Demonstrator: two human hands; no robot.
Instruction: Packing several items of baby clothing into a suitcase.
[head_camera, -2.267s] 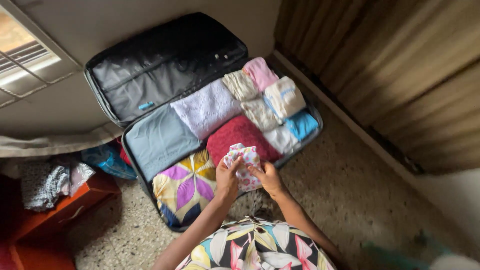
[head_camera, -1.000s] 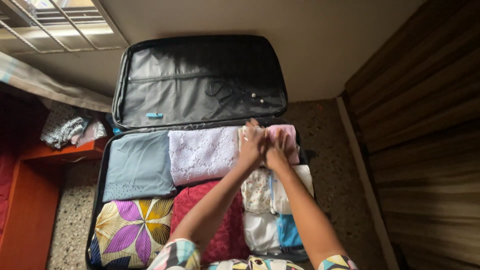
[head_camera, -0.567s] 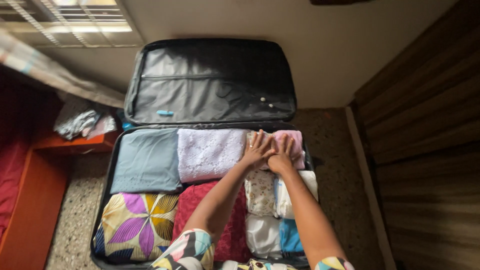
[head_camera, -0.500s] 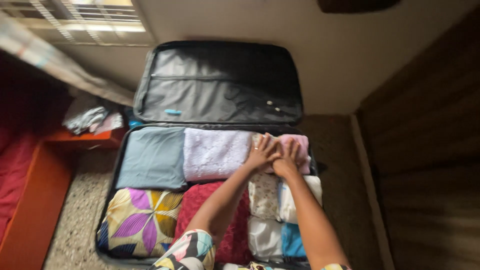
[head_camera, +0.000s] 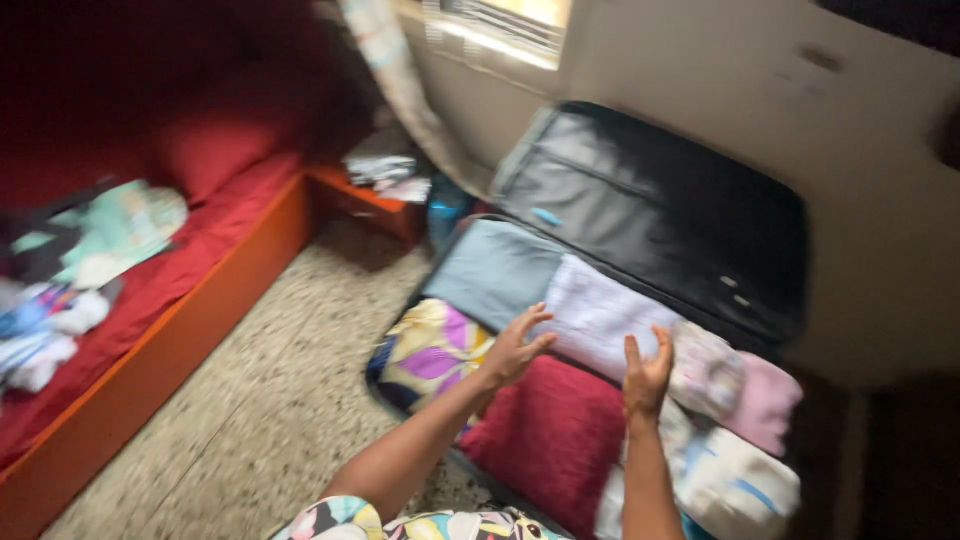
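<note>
The suitcase lies open on the speckled floor, its dark lid propped back against the pale wall; the picture is blurred by camera motion, so fine detail cannot be read.

Left hand: open, fingers spread and slightly curled, holding nothing; it hangs over the middle of the suitcase, where the floral cloth, the red cloth and the pale lilac cloth meet; whether its fingertips touch the lilac cloth cannot be told.

Right hand: open, palm turned inward, fingers raised, holding nothing; it stands above the red cloth, just beside the right end of the lilac cloth and near the small patterned bundle; contact cannot be told.

Contents of the suitcase: grey-blue cloth in the far left corner; lilac cloth next to it along the far edge; patterned bundle and pink bundle towards the far right corner; floral cloth in the near left corner; red cloth along the near edge; white bundle with blue marks at the near right corner.

Surroundings: a bed with a red cover and an orange frame stands well to the left of the suitcase; loose clothes lie on the cover; more clothes lie on the far corner of the frame; a window shows at the top.
</note>
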